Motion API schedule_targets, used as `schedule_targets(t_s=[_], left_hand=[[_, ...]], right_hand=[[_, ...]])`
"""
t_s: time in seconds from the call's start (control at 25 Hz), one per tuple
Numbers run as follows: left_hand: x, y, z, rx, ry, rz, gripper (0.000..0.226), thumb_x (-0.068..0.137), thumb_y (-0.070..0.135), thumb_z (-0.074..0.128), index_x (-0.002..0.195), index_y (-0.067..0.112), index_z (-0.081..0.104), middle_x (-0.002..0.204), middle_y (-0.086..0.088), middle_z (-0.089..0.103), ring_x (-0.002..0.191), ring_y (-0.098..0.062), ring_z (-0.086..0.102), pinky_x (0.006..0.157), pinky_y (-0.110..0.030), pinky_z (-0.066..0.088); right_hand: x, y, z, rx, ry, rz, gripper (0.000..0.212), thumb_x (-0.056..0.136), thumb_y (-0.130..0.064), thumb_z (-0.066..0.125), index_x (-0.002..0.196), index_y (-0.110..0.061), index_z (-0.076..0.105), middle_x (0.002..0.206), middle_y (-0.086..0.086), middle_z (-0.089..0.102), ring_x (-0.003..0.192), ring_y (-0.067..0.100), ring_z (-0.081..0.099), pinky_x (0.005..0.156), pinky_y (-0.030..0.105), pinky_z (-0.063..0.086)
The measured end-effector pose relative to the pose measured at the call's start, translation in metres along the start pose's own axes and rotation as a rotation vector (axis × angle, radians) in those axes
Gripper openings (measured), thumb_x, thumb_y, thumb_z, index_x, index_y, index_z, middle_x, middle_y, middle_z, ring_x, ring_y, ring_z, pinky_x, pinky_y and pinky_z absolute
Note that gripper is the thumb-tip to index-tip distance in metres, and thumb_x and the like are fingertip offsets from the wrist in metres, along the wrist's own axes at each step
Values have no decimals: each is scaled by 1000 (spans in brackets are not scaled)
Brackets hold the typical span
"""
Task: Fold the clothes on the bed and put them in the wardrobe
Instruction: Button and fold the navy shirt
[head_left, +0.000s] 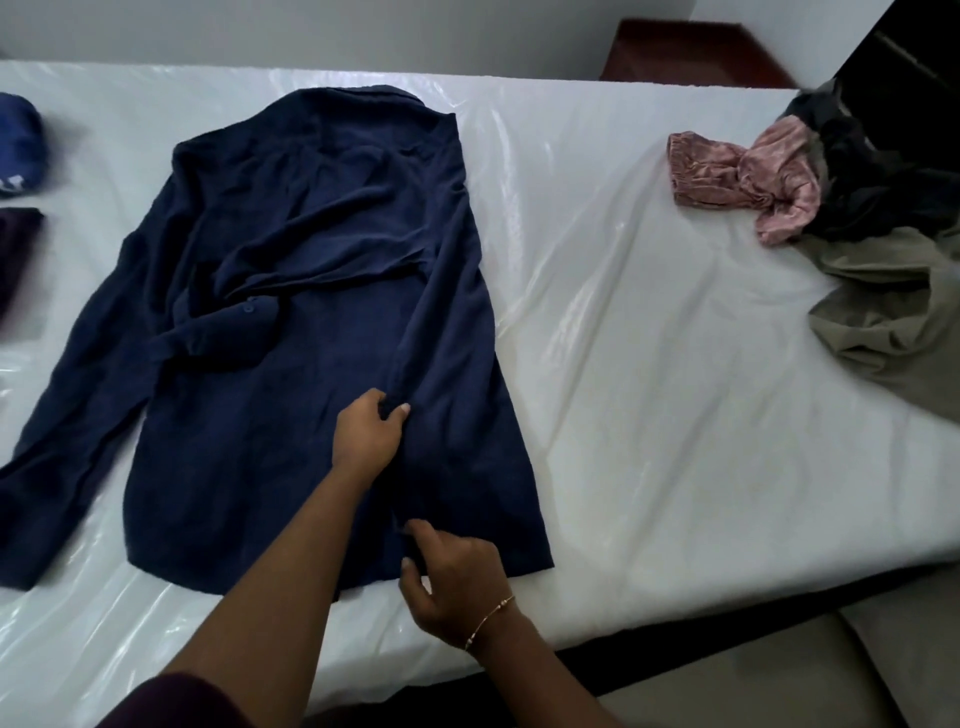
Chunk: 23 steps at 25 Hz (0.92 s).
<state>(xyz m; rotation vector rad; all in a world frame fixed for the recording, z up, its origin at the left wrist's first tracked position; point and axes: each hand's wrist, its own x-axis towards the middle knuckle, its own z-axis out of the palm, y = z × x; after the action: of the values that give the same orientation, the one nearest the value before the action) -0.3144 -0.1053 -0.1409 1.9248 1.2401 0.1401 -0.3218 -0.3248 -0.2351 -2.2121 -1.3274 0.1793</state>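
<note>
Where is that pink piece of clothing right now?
In the head view, the pink garment lies crumpled on the bed, far right, at the edge of a pile of dark and olive clothes, well clear of the navy shirt.

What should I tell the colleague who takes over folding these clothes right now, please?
Left hand: pinching the folded-in right edge of the long-sleeved navy blue shirt, mid-length.
Right hand: at the same edge near the hem, fingers loosely curled; grip unclear.
The shirt lies flat on the plastic-covered white bed; one side is folded in, the other sleeve still spread out.
Unfolded: pink velvety garment and the dark and olive-grey clothes pile at right.
Left: finish folding, then wardrobe.
</note>
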Motion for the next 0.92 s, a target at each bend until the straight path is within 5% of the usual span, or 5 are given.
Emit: schedule_targets(t_s=[0.12, 0.36, 0.56, 0.68, 0.92], left_hand=[[-9, -2, -11, 32, 49, -32, 27, 96, 43, 71, 98, 17, 65, 92, 1, 70, 83, -17, 66, 73, -34, 55], [12, 18, -29, -285, 89, -101, 10, 102, 15, 65, 93, 12, 67, 89, -12, 74, 76, -25, 73, 68, -34, 60], [67, 41, -31, -443, 35, -168, 13, 105, 16, 61, 101, 7, 69, 98, -16, 75, 84, -25, 75, 75, -34, 61], [107, 53, -24, -627, -63, -290, 19, 106, 22, 61, 111, 5, 68, 107, -16, 75, 92, -26, 76, 84, -35, 62], [170, 81, -10, -1100, -32, -412, 31, 99, 29, 72, 121, 10, 63, 112, -6, 74, 101, -23, 77, 87, -35, 63]], right_hand=[[23, 8, -3, -15, 126, 74, 3, 110, -20, 86, 111, -21, 83, 85, 0, 79, 65, 21, 67, 49, 35, 65], [133, 20, -7, -70, 217, 154, 17, 114, -17, 83, 98, -16, 81, 90, 6, 80, 70, 30, 72, 53, 42, 71], [219, 45, -8, -81, 281, 231, 15, 112, -12, 84, 97, -9, 82, 97, 11, 77, 81, 34, 69, 62, 52, 76], [266, 59, -10, -114, 321, 239, 8, 107, -10, 88, 114, -7, 91, 114, 13, 76, 101, 32, 65, 79, 54, 79], [304, 64, -3, -168, 172, 287, 69, 114, -41, 86, 178, -20, 71, 177, 10, 62, 150, 35, 62, 95, 66, 83]])
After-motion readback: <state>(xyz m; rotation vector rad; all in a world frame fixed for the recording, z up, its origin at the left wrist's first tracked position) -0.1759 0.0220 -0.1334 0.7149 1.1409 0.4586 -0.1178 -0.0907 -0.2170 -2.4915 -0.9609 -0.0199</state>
